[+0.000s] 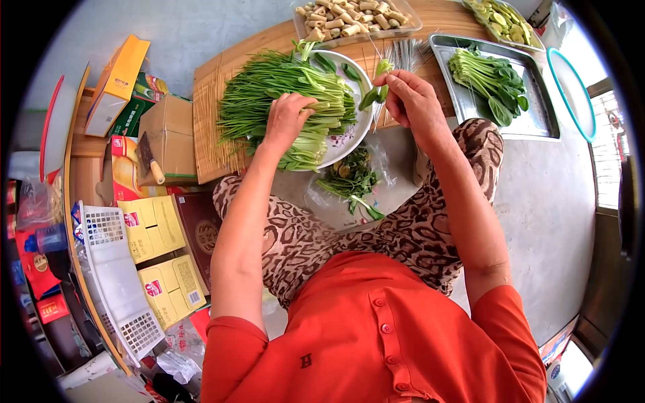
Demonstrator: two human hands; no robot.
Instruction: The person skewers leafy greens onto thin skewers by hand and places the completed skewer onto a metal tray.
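Note:
My right hand (415, 101) pinches a small leafy green (383, 70) with a pale stem and dark leaf, at the right side of a white plate (364, 124). A thin bamboo skewer appears to run by it, though my fingers hide part. On the plate lies a big heap of long green chives (252, 94), with pale-stemmed leafy greens (302, 156) at its near end. My left hand (289, 121) rests on this heap, fingers curled into the stems; the fingertips are partly hidden. Loose bamboo skewers (207, 127) lie left of the plate.
Behind the plate, a clear tub (413, 28) holds rolled beige pieces. Skewered greens (494, 84) lie on a metal tray (547, 124) at right, below a tub of green slices (504, 20). Leaf scraps (349, 176) sit in a plastic bag between my knees. A knife (153, 164) and boxes (168, 134) stand left.

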